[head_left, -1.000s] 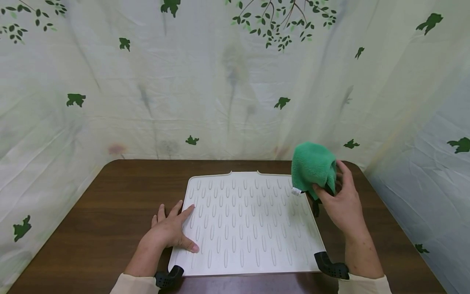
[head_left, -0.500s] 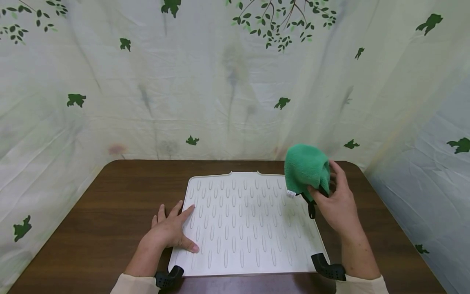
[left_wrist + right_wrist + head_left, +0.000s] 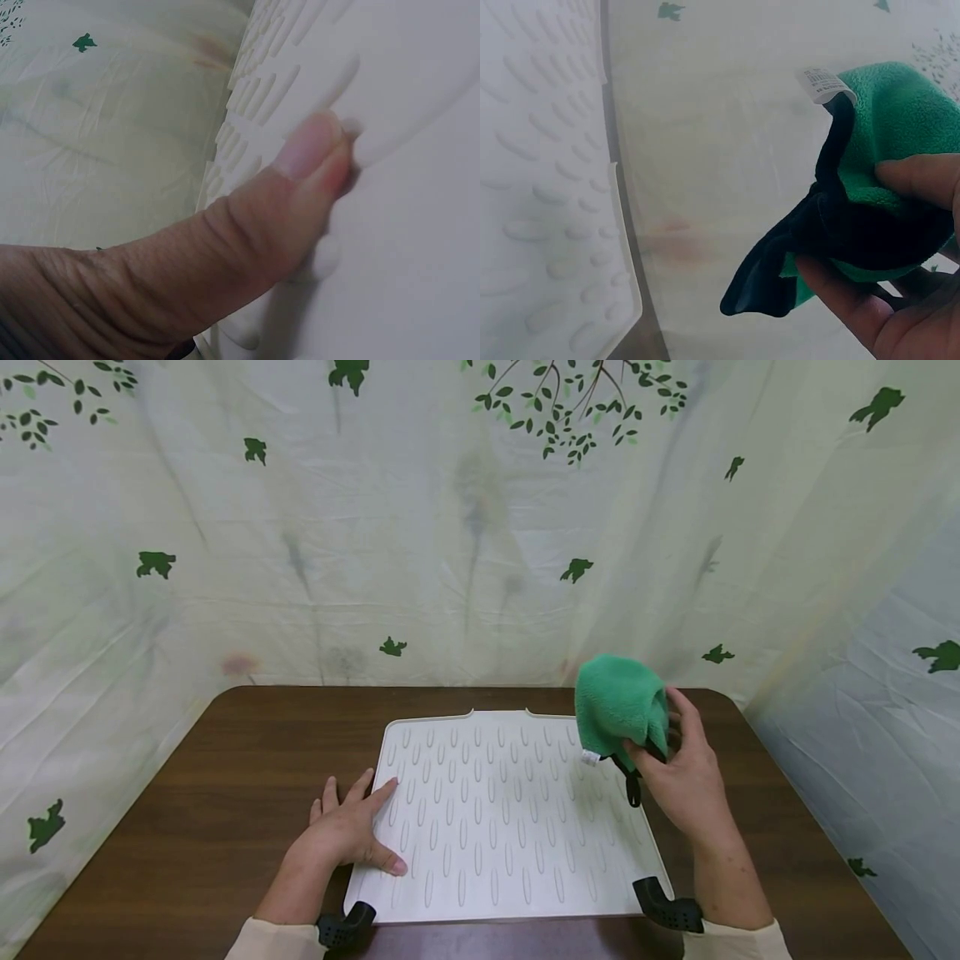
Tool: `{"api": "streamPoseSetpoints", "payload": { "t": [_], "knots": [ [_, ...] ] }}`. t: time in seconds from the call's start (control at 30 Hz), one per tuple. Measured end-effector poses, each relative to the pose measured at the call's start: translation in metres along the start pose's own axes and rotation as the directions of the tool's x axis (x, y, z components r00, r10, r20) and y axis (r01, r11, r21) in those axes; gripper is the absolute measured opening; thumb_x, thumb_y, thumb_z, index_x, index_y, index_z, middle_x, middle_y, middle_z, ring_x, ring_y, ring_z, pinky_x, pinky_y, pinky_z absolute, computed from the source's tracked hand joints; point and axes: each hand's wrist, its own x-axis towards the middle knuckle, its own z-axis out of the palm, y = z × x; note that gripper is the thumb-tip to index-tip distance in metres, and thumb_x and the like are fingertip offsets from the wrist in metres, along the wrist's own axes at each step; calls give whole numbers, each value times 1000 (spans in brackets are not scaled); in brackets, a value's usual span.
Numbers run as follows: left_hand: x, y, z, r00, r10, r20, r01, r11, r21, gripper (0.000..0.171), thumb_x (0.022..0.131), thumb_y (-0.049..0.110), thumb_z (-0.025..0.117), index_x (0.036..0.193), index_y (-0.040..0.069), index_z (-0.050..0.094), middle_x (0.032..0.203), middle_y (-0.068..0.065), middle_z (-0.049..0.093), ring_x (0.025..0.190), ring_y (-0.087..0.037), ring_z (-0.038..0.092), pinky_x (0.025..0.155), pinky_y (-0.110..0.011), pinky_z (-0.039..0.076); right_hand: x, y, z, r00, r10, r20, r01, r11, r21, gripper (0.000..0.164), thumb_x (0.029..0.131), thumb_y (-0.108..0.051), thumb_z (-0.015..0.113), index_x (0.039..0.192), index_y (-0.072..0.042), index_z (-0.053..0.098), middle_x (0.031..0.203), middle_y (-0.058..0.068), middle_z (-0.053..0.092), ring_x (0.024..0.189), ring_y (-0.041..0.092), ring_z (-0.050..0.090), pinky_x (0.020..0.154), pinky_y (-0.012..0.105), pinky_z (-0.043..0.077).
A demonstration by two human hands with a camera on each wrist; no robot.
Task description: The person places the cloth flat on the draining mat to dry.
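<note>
A white plastic board [image 3: 517, 827] with rows of raised oval ridges lies flat on the table. My left hand [image 3: 348, 828] rests on its left edge, fingers spread; in the left wrist view the thumb [image 3: 255, 217] touches the ridged surface. Above the board's far right corner, my right hand [image 3: 686, 777] holds a bunched green cloth [image 3: 618, 702] between thumb and fingers. The cloth has dark edging, a black loop [image 3: 633, 789] and a white label [image 3: 590, 757]. The right wrist view shows the cloth [image 3: 900, 112] pinched, raised off the board.
The dark brown wooden table [image 3: 247, 793] extends on both sides of the board. A pale curtain [image 3: 420, 527] with green leaf prints hangs behind it and along the sides. Black wrist mounts [image 3: 667, 906] sit at both cuffs.
My right hand has carried the green cloth to the left, over the board's far right corner, slowing in the last half second. The left hand and the board have not moved.
</note>
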Motion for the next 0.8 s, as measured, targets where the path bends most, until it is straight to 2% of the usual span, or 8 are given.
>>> {"api": "streamPoseSetpoints", "payload": {
  "t": [0.2,0.5,0.8],
  "knots": [
    [0,0,0,1000,7,-4,-7,1000,5,135,47,56,98,160,19,35,170,-24,13,148,-67,-4,114,-81,8,1,-1,0,999,23,26,-22,1000,-10,89,97,-18,70,165,-26,13,154,23,41,136,47,47,98,66,50],
    [0,0,0,1000,8,-4,-8,1000,8,135,46,57,98,160,19,36,170,-24,13,148,-67,-4,115,-81,7,-1,-1,5,1000,-16,15,16,1000,-11,86,96,-12,70,164,-26,17,150,22,44,133,46,49,95,65,52],
    [1,-1,0,1000,5,-1,-5,1000,-3,135,46,55,98,160,19,36,170,-25,12,148,-67,-5,115,-81,6,-2,-3,9,999,-9,41,9,1000,-2,87,96,-12,70,164,-27,17,150,22,42,134,46,49,97,66,52]
  ]
}}
